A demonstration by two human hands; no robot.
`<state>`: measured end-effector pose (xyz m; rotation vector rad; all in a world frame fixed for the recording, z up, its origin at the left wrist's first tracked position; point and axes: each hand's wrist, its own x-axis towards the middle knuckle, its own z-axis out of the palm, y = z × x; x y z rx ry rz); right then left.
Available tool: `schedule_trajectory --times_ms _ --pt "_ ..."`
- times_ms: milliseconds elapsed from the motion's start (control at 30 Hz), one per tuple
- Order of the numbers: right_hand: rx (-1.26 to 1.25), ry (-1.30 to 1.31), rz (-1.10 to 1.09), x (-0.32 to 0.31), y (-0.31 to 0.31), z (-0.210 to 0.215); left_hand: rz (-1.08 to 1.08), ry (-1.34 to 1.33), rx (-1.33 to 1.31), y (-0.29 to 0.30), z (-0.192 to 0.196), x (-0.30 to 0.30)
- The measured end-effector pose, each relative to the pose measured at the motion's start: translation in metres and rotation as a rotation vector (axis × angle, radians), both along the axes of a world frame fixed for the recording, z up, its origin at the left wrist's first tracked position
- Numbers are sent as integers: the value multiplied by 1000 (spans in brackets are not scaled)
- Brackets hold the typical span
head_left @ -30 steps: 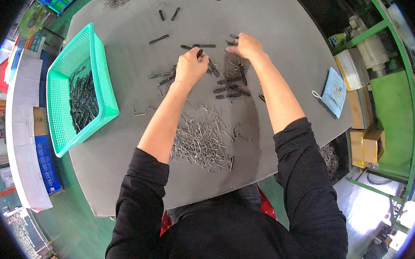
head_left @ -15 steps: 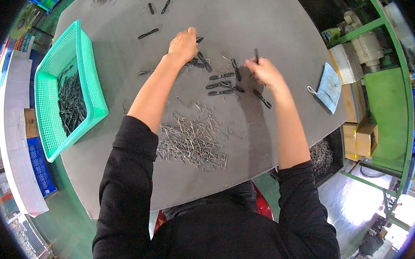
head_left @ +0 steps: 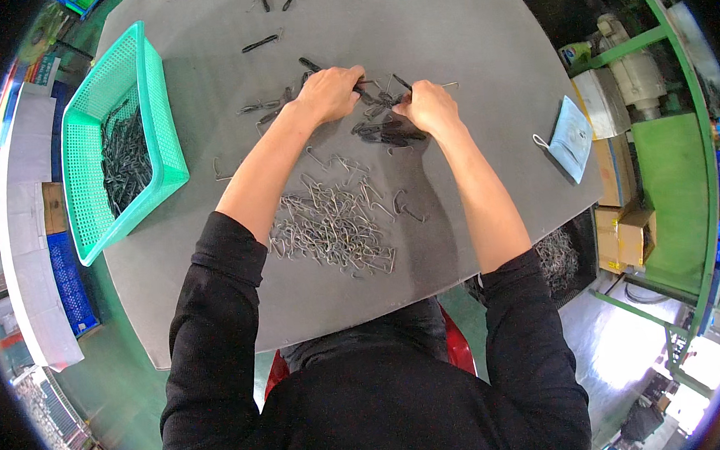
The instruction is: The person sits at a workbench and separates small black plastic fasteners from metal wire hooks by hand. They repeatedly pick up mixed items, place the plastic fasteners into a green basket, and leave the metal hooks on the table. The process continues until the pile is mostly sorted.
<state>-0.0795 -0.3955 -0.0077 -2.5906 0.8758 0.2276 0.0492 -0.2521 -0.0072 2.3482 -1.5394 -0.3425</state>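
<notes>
My left hand [head_left: 331, 93] is closed at the middle of the grey table, fingertips on a slim black plastic piece [head_left: 359, 87]. Just right of it, my right hand [head_left: 428, 105] pinches another black piece [head_left: 401, 82], whose end sticks up past the fingers. A thin wire pokes out beyond that hand's knuckles. Between the hands lie more black pieces with wire hooks, partly covered by the fingers. Below them rests a bunch of black pieces [head_left: 387, 132]. Nearer to me spreads a heap of bent metal wire hooks [head_left: 331, 225].
A green plastic basket [head_left: 167, 142] holding many black pieces stands at the table's left edge. On the right lies a light blue face mask [head_left: 570, 139]. Several black pieces [head_left: 261, 44] are scattered farther back. Cardboard boxes [head_left: 634, 237] stand beyond the table's right edge.
My right hand has moved left and farther from me, close to my left hand. My left hand has shifted slightly right and nearer. The black piece lying below my right hand is gone from there.
</notes>
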Motion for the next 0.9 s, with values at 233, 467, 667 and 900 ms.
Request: schedule_trajectory --times_ms 233,467,667,900 --pt "794 -80 -256 -28 -41 16 -55 56 74 6 9 11" --pt "1674 -736 -372 -91 -24 19 318 1393 -477 34 29 6" --pt "776 -399 -100 -95 -43 10 397 1122 -197 26 17 -20" --pt "347 -15 -95 -127 -51 21 198 -12 105 20 15 -73"
